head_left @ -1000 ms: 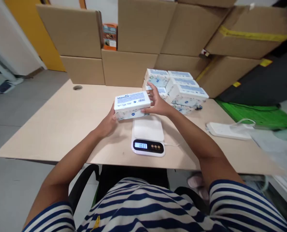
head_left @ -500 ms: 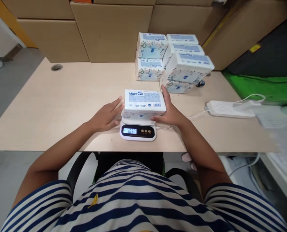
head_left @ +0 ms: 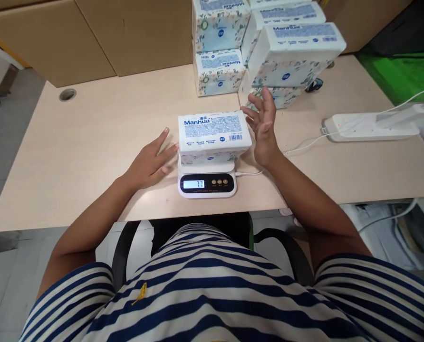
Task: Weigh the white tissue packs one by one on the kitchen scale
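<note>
While on scale [head_left: 207, 184], tissue pack [head_left: 214, 132] between hands [head_left: 148, 166] [head_left: 265, 137].

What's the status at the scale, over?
Left fingers, right fingers: open on either side, contact unclear. Manhua pack: on the white scale. Nothing seen blocking; white cable trails off right, stacked packs beyond.

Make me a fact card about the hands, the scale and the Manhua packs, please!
Pack on scale: white, Manhua label facing up
Scale: white, lit display reads 7.7
Left hand: open, at the pack's left side; touch unclear
Right hand: open, at the pack's right side; touch unclear
Other packs: stacked behind
Power strip: white, right side of desk
</note>
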{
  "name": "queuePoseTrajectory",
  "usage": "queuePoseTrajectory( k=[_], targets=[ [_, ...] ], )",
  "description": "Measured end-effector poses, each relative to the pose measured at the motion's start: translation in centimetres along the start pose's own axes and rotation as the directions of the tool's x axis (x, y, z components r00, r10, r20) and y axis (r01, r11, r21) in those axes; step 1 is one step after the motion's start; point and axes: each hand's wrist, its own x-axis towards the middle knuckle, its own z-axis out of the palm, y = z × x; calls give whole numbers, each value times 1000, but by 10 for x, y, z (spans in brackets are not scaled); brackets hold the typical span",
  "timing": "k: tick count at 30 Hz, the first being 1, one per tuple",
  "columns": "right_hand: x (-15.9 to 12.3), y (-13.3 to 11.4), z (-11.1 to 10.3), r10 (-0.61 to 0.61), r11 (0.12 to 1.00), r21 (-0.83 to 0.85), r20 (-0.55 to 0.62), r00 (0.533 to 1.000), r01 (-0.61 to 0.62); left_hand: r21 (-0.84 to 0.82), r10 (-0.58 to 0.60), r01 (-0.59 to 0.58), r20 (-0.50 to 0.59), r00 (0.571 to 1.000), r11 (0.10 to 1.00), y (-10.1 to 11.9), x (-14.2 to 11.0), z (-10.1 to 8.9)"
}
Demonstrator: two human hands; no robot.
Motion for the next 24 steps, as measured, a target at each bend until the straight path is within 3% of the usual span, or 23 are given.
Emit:
queuePoseTrajectory(
  k=[11, 21, 24],
  targets=[
    [-6, -7, 0, 20, 995, -96, -108, 994, -30, -147, -123, 116, -44, 991, 982, 8, 3, 0],
    [-6, -7, 2, 40, 998, 49, -227, 973, -30, -35, -61, 61, -7, 998, 998, 5, 0, -2],
    [-6, -12, 2, 134, 990, 63, -200, 971, -124, -27, -37, 37, -3, 999, 999, 2, -1, -1]
  ],
)
